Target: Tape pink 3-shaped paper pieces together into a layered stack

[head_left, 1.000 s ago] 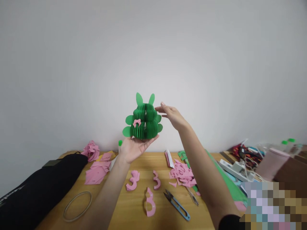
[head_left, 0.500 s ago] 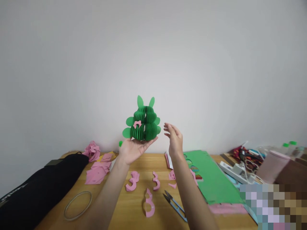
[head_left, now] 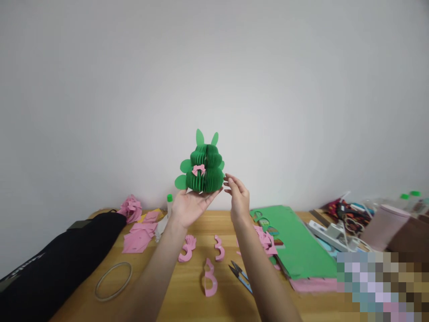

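A green honeycomb-paper rabbit (head_left: 204, 167) with two upright ears and a small pink bow rests on the upturned palm of my left hand (head_left: 189, 206), raised in front of the white wall. That hand's fingers lie flat under the figure. My right hand (head_left: 238, 197) hovers just right of the rabbit's base, its fingers spread and slightly curled, holding nothing; the fingertips are close to the figure's lower right side.
On the wooden table (head_left: 187, 293) lie pink cut-out shapes (head_left: 209, 279), pink paper scraps (head_left: 139, 239), small blue-handled scissors (head_left: 240, 276), a ring (head_left: 113, 281), a glue bottle (head_left: 169, 203) and green paper sheets (head_left: 295, 243). A black bag (head_left: 53, 268) fills the left; a power strip (head_left: 330, 232) and clutter sit right.
My right hand dropped from beside the rabbit's head to beside its base. The rabbit turned on my left palm, so the pink bow now faces more toward me.
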Motion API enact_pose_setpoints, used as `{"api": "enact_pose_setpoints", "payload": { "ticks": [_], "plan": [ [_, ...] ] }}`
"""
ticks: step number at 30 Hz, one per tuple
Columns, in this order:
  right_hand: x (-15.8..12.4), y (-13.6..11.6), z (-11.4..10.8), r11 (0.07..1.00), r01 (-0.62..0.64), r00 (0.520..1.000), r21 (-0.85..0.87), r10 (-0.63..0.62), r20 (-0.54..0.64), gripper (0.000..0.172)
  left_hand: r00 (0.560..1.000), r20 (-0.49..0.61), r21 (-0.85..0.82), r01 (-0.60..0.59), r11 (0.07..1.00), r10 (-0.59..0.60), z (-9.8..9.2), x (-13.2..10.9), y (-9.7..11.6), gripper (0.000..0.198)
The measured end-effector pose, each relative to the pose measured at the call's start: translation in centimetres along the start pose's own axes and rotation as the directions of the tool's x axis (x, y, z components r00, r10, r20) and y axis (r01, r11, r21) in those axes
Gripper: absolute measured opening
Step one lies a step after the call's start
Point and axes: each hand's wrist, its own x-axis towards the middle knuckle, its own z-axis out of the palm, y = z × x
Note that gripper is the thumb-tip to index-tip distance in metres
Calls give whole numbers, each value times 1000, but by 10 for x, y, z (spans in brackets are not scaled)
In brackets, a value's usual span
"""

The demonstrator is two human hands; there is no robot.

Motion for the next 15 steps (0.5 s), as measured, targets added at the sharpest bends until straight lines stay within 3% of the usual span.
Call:
{"api": "enact_pose_setpoints", "payload": {
  "ticks": [3,7,12,15],
  "plan": [
    [-2,0,1,1000,7,999,16,-7,42,40,997,-26,56,-69,996,71,4,0,-4,49],
    [1,4,9,998,-23,990,62,14,139,55,960,-19,205,-268,941,278,1,4,-16,41],
    [10,15,22,972,-142,964,188,93,248,71,872,2,277,-472,837,490,-14,12,-37,23],
    [13,20,27,933,-232,946,277,150,288,68,789,28,355,-582,732,614,-22,15,-48,40]
  ]
}}
